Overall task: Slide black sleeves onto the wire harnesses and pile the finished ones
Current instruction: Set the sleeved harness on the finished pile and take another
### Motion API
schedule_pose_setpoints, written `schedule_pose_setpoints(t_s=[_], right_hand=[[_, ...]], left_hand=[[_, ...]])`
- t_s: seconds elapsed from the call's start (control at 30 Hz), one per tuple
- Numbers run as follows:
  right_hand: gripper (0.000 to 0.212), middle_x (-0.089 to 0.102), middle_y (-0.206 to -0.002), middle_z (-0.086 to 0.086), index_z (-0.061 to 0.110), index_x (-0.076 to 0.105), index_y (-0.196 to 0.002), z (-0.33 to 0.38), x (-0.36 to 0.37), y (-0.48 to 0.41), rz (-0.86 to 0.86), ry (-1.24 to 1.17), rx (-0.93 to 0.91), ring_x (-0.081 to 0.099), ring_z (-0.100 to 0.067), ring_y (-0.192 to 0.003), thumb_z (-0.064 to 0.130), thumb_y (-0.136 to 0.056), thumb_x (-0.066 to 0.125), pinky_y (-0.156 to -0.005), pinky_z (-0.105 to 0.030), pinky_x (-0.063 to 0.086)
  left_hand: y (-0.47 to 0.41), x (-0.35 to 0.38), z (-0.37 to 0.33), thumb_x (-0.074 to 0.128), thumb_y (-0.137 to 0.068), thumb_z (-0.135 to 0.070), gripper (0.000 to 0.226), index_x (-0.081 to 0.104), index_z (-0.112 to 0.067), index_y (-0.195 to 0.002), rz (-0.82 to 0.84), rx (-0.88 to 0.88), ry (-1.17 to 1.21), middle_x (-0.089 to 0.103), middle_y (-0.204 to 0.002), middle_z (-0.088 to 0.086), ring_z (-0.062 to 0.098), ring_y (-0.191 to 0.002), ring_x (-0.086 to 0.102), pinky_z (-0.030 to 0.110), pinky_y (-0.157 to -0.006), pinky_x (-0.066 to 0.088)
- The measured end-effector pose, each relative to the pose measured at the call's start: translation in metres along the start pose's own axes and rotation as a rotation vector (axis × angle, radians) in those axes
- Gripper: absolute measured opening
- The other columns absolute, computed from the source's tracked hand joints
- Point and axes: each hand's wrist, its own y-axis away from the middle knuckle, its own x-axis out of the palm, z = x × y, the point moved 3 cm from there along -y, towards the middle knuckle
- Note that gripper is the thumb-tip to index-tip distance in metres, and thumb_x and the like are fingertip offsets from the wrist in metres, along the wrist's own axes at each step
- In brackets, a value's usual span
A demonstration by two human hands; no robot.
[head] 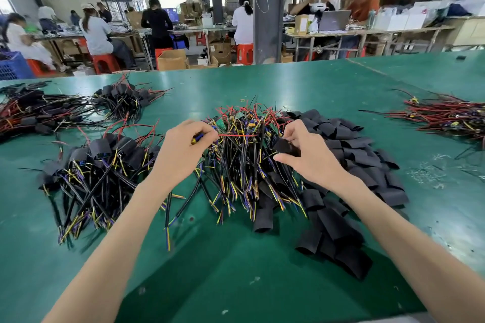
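Note:
A heap of bare wire harnesses (244, 155) with red, black and yellow wires and small green boards lies in the middle of the green table (236, 270). My left hand (183, 149) grips one harness at its yellow and blue end. A red wire (237, 135) stretches taut from it toward my right hand (307, 155), which pinches a black sleeve (284, 145) above the heap. A pile of loose black sleeves (349, 186) lies to the right. Sleeved harnesses (105, 165) are piled at the left.
More sleeved harnesses lie at the far left (39, 110) and back left (126, 98). Another bundle of bare harnesses (446, 118) sits at the right edge. Wire scraps (430, 170) litter the table on the right. Several people work at benches behind the table.

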Motion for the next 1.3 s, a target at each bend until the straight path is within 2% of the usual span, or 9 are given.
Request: schedule_pose_setpoints(t_s=[0.17, 0.33, 0.5, 0.63, 0.77, 0.9, 0.97, 1.1, 1.3], right_hand=[[0.051, 0.065, -0.107, 0.001, 0.022, 0.045, -0.108, 0.01, 0.0, 0.002, 0.02, -0.122, 0.047, 0.059, -0.013, -0.104, 0.019, -0.071, 0.081, -0.094, -0.028, 0.044], [0.051, 0.065, -0.11, 0.001, 0.022, 0.048, -0.11, 0.017, 0.0, 0.004, -0.002, -0.15, 0.054, 0.058, -0.011, -0.105, 0.017, -0.071, 0.081, -0.095, -0.029, 0.043], [0.053, 0.066, -0.111, 0.001, 0.021, 0.05, -0.11, 0.02, 0.001, 0.006, 0.002, -0.198, 0.066, 0.058, -0.009, -0.106, 0.011, -0.069, 0.082, -0.1, -0.028, 0.043], [0.052, 0.065, -0.107, 0.006, 0.021, 0.051, -0.11, 0.02, 0.0, 0.006, -0.027, -0.206, 0.076, 0.059, -0.008, -0.101, 0.012, -0.069, 0.082, -0.096, -0.028, 0.044], [0.051, 0.064, -0.102, 0.006, 0.019, 0.053, -0.108, 0.017, 0.0, 0.005, -0.07, -0.204, 0.098, 0.06, -0.01, -0.098, 0.013, -0.067, 0.083, -0.093, -0.029, 0.046], [0.052, 0.064, -0.102, 0.005, 0.016, 0.054, -0.109, 0.014, -0.001, 0.004, -0.079, -0.187, 0.114, 0.06, -0.012, -0.098, 0.009, -0.066, 0.082, -0.094, -0.029, 0.045], [0.052, 0.064, -0.104, 0.005, 0.016, 0.054, -0.109, 0.015, -0.002, 0.004, -0.069, -0.185, 0.114, 0.059, -0.008, -0.098, 0.007, -0.066, 0.082, -0.094, -0.025, 0.044], [0.053, 0.063, -0.097, 0.016, 0.017, 0.056, -0.108, 0.018, -0.001, 0.004, -0.045, -0.248, 0.089, 0.054, 0.019, -0.091, 0.001, -0.065, 0.082, -0.085, -0.001, 0.037], [0.053, 0.062, -0.097, 0.021, 0.017, 0.057, -0.105, 0.02, -0.003, 0.005, -0.063, -0.302, 0.053, 0.055, 0.019, -0.093, -0.003, -0.063, 0.081, -0.083, 0.0, 0.037]], left_hand=[[0.008, -0.004, 0.008, 0.06, -0.092, -0.016, 0.015, 0.068, -0.02, -0.081, -0.003, -0.048, 0.143, 0.06, -0.071, -0.021, -0.013, -0.068, 0.05, 0.004, -0.064, 0.033], [0.011, 0.005, 0.01, 0.06, -0.092, -0.016, 0.012, 0.069, -0.014, -0.084, 0.006, -0.079, 0.253, 0.059, -0.063, -0.025, -0.01, -0.058, 0.047, 0.006, -0.059, 0.033], [0.014, 0.009, 0.011, 0.059, -0.093, -0.021, 0.015, 0.069, -0.024, -0.082, 0.061, -0.069, 0.3, 0.058, -0.066, -0.028, -0.007, -0.055, 0.045, 0.006, -0.055, 0.032], [0.014, 0.009, 0.012, 0.06, -0.091, -0.022, 0.013, 0.07, -0.025, -0.082, 0.074, -0.059, 0.292, 0.06, -0.071, -0.024, -0.003, -0.061, 0.045, 0.008, -0.059, 0.033], [0.014, 0.01, 0.012, 0.061, -0.091, -0.021, 0.013, 0.069, -0.026, -0.082, 0.086, -0.051, 0.303, 0.066, -0.083, -0.01, 0.011, -0.072, 0.053, 0.023, -0.073, 0.04], [0.014, 0.008, 0.009, 0.06, -0.091, -0.018, 0.015, 0.067, -0.025, -0.081, 0.048, -0.018, 0.324, 0.061, -0.076, -0.026, -0.008, -0.068, 0.05, 0.005, -0.066, 0.034], [0.014, 0.007, 0.01, 0.06, -0.092, -0.018, 0.014, 0.067, -0.025, -0.081, 0.051, -0.013, 0.34, 0.061, -0.076, -0.027, -0.009, -0.068, 0.05, 0.004, -0.065, 0.034], [0.014, 0.011, 0.012, 0.062, -0.091, -0.02, 0.018, 0.068, -0.032, -0.079, 0.1, -0.016, 0.345, 0.061, -0.074, -0.022, -0.005, -0.068, 0.048, 0.011, -0.068, 0.036], [0.014, 0.011, 0.015, 0.063, -0.09, -0.023, 0.015, 0.068, -0.031, -0.079, 0.102, -0.048, 0.315, 0.063, -0.078, -0.011, 0.004, -0.07, 0.049, 0.018, -0.069, 0.037]])
